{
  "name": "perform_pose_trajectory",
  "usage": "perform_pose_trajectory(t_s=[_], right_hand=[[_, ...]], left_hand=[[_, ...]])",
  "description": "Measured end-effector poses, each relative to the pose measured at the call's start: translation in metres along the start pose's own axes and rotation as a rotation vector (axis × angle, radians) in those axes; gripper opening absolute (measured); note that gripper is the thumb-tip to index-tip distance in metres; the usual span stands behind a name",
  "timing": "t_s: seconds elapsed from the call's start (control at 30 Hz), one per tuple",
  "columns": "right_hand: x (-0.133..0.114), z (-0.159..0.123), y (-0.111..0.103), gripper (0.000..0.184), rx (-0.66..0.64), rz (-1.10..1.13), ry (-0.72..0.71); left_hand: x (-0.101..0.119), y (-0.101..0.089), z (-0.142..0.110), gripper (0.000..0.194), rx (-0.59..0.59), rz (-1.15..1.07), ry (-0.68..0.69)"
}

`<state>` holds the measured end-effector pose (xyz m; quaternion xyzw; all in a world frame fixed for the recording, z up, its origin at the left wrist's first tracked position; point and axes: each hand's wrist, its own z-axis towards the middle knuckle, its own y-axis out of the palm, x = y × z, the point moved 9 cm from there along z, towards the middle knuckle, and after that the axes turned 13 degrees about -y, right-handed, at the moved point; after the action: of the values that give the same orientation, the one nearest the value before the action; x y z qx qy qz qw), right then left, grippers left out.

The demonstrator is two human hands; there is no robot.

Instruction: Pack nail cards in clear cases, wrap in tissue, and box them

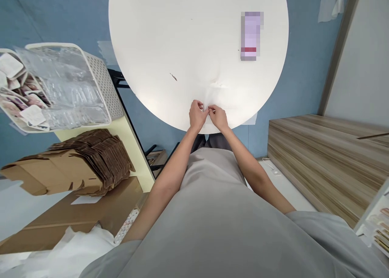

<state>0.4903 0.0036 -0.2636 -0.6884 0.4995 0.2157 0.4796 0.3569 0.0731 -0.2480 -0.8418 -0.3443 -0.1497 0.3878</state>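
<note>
My left hand [198,115] and my right hand [218,116] are close together over the near edge of the round white table [152,35]. Thumb and fingers of each hand are closed in a pinch, the tips almost meeting. Between and just beyond them lies a thin clear plastic piece [216,84], faint against the white top; its outline is hard to follow. Farther right on the table is a pixelated purple object [251,35] with a red band, apart from both hands.
To the left, white baskets [103,81] hold clear plastic packaging [73,87] and printed cards [22,95]. Below them are stacked folded brown cardboard boxes [100,160] and white plastic sheeting [82,249]. A wood-grain cabinet [328,156] stands at right. A dark mark [173,77] is on the tabletop.
</note>
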Motion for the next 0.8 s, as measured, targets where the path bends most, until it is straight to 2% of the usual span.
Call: perform_pose_trajectory(t_s=[0.13,0.37,0.47,0.6,0.7,0.8], right_hand=[[0.02,-0.008,-0.018,0.033,0.119,0.083,0.05],[0.057,-0.005,-0.015,0.03,0.233,0.084,0.153],[0.062,-0.008,-0.013,0.03,0.272,0.063,0.154],[0.058,-0.01,-0.006,0.032,0.288,0.089,0.048],[0.057,-0.012,0.0,0.038,0.31,0.077,-0.022],[0.058,-0.012,0.005,0.042,0.302,0.025,-0.05]], left_hand=[[0.008,0.024,-0.003,0.037,-0.009,0.011,0.023],[-0.004,0.048,0.002,0.045,-0.081,0.025,0.056],[-0.014,0.04,0.005,0.046,-0.066,-0.013,0.07],[-0.038,0.022,0.017,0.042,0.006,-0.081,-0.07],[-0.05,0.023,0.025,0.034,-0.062,-0.144,-0.163],[-0.055,0.024,0.026,0.033,-0.11,-0.225,-0.196]])
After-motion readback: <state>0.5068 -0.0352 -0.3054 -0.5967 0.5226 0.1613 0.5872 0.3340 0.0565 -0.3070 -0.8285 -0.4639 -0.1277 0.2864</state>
